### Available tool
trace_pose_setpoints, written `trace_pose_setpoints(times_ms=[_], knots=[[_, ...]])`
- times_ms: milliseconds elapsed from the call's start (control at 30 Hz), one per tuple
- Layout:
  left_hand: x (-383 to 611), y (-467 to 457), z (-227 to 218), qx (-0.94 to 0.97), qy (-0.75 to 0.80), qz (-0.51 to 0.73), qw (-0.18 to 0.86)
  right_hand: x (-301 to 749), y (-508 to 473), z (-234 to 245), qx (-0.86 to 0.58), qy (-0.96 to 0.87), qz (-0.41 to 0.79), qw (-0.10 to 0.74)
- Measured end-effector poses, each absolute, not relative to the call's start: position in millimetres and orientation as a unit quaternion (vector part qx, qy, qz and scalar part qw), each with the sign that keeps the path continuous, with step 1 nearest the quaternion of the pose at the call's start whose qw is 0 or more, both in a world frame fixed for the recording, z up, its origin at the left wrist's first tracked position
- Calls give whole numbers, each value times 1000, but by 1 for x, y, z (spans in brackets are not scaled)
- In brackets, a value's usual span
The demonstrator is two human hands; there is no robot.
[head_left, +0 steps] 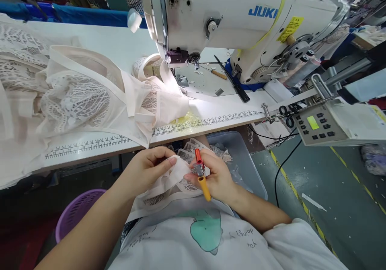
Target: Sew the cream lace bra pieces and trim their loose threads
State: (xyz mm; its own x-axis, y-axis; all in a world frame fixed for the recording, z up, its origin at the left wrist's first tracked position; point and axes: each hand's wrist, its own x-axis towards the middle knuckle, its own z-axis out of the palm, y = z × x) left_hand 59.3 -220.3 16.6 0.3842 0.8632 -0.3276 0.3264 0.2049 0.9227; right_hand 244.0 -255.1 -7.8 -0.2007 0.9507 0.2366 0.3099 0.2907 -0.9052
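Trimming one lace-and-mesh piece (pixel 164 187) over our lap, just below the table (pixel 211 119) edge.
Our left hand (pixel 147 167) pinches the fabric. Our right hand (pixel 218 177) clasps one pair of thread snips (pixel 201 173), whose blades seem to meet the cloth, though they are hidden. We judge it best to hold the cloth taut and snip close. We count one Juki sewing machine (pixel 235 16), one clear bin (pixel 241 157) and one purple basket (pixel 75 211).

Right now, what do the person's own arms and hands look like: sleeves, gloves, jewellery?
The left hand and right hand are bare: no gloves, rings or watch visible. Both forearms are uncovered. The right arm ends in a short white sleeve of a white T-shirt with a teal print and dark lettering.
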Motion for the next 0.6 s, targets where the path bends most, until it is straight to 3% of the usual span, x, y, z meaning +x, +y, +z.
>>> trace_pose_setpoints(times_ms=[600], knots=[[57, -221, 22, 662, 493, 237, 513, 238, -252, -11, -483, -639, 453, 391]])
